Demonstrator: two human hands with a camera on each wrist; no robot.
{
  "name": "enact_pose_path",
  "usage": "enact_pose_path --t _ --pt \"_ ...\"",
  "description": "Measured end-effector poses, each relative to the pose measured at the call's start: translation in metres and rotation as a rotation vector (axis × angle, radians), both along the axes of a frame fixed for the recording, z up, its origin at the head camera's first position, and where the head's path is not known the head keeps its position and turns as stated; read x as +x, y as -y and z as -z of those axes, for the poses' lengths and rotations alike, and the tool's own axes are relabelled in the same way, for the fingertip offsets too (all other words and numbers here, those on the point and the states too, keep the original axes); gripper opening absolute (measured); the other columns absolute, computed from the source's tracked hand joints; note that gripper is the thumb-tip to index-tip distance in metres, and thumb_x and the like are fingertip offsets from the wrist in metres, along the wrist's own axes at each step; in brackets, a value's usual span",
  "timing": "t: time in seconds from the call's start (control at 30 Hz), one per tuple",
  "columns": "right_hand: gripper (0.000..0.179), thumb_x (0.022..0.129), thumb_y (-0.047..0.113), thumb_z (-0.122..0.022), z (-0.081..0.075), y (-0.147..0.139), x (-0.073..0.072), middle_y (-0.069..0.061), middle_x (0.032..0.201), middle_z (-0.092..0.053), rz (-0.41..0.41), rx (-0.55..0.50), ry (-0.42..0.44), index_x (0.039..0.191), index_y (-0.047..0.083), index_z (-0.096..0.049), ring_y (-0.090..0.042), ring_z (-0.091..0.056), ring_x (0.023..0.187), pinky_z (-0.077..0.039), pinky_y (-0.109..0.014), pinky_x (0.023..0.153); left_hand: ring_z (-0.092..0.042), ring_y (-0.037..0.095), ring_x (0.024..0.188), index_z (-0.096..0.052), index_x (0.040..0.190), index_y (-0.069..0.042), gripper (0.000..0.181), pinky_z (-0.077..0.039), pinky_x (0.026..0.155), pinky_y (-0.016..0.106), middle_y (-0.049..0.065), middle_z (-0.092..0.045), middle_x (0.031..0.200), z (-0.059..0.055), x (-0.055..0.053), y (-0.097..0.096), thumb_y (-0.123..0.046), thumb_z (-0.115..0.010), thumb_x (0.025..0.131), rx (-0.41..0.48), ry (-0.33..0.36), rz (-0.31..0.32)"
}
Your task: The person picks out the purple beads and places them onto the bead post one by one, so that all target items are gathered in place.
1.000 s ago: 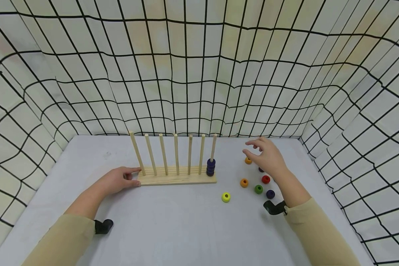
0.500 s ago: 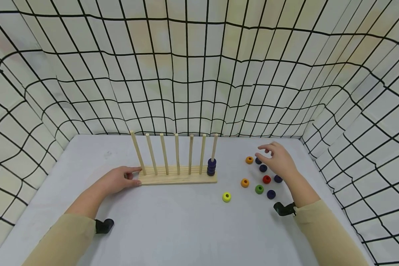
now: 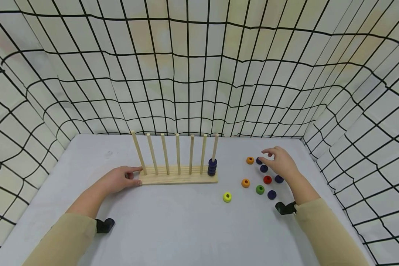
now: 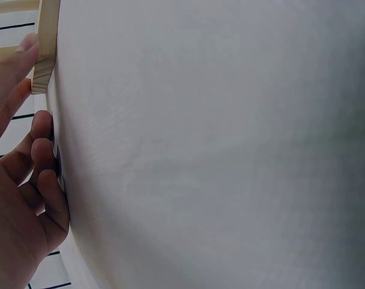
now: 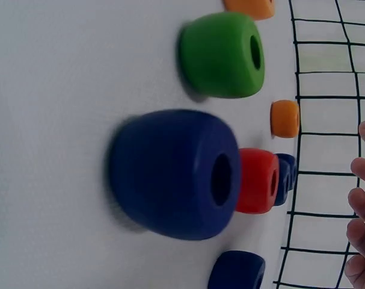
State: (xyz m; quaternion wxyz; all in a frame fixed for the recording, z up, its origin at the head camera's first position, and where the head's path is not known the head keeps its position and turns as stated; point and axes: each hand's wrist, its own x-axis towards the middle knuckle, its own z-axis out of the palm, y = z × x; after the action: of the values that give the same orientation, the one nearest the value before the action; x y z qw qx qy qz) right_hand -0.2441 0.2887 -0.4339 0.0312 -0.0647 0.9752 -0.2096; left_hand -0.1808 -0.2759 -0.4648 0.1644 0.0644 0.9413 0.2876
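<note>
My left hand (image 3: 118,180) pinches the left end of a wooden peg stand (image 3: 177,180) between thumb and forefinger. In the left wrist view the thumb (image 4: 17,63) lies against the stand's end, and the other fingers are bent beside it. Seven upright pegs rise from the stand, and dark blue beads (image 3: 212,167) are stacked on the rightmost one. My right hand (image 3: 280,164) hovers over loose beads with fingers loosely bent and nothing between them. Nearest its fingertips is a dark blue bead (image 3: 259,160), partly covered by the thumb in the head view.
Around the right hand lie more dark blue beads (image 3: 271,194), a red bead (image 3: 267,180), a green bead (image 3: 260,189) and orange beads (image 3: 245,183). A yellow bead (image 3: 227,197) sits nearer the stand. Black netting (image 3: 199,79) over white walls borders the white table (image 3: 186,229).
The right hand has shifted right and slightly nearer the body, bringing more dark blue beads into sight. The left hand keeps its hold on the stand.
</note>
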Motion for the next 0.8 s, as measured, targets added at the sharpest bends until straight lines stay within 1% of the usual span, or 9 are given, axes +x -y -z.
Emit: enact_pose_path --t 0.13,0.3,0.57,0.7,0.8 --pt "0.046 0.095 0.037 -0.066 0.006 -0.004 -0.003 -0.017 0.118 -0.057 0.01 0.002 0.028 0.132 0.009 -0.063 -0.032 -0.051 0.099 -0.045 -0.049 0.084 -0.045 0.019 0.075 -0.052 0.144 -0.006 0.071 -0.038 0.063 0.034 0.005 -0.052 0.09 0.0 0.0 0.0 -0.043 -0.075 0.087 0.001 0.001 0.0" --pt "0.048 0.095 0.04 -0.065 0.014 -0.007 -0.008 -0.017 0.122 -0.056 0.029 -0.005 0.076 0.134 0.011 -0.061 -0.035 -0.051 0.108 -0.044 -0.053 0.09 -0.045 0.019 0.075 -0.052 0.144 -0.007 0.072 -0.038 0.063 0.034 0.005 -0.052 0.09 0.001 -0.001 0.0 -0.044 -0.075 0.087 -0.003 0.005 -0.002" --pt "0.053 0.096 0.042 -0.064 0.022 -0.009 -0.016 -0.02 0.129 -0.054 0.044 0.002 0.146 0.138 0.011 -0.057 -0.039 -0.048 0.116 -0.042 -0.056 0.095 -0.045 0.019 0.075 -0.052 0.144 -0.006 0.071 -0.038 0.063 0.034 0.005 -0.052 0.09 0.001 -0.001 0.001 -0.043 -0.075 0.087 -0.003 0.001 0.001" --pt "0.055 0.095 0.043 -0.064 0.026 -0.01 -0.02 -0.021 0.129 -0.054 0.043 0.007 0.169 0.139 0.01 -0.056 -0.039 -0.049 0.116 -0.042 -0.056 0.095 -0.045 0.019 0.075 -0.052 0.144 -0.006 0.071 -0.038 0.063 0.034 0.005 -0.052 0.09 0.001 0.0 0.0 -0.043 -0.075 0.087 -0.005 0.002 0.001" --pt "0.057 0.094 0.043 -0.065 0.03 -0.011 -0.022 -0.021 0.128 -0.055 0.038 0.023 0.177 0.138 0.008 -0.056 -0.037 -0.051 0.111 -0.043 -0.055 0.094 -0.046 0.019 0.076 -0.052 0.144 -0.006 0.071 -0.038 0.064 0.034 0.005 -0.052 0.09 0.001 0.0 0.0 -0.043 -0.075 0.087 -0.006 0.005 -0.002"
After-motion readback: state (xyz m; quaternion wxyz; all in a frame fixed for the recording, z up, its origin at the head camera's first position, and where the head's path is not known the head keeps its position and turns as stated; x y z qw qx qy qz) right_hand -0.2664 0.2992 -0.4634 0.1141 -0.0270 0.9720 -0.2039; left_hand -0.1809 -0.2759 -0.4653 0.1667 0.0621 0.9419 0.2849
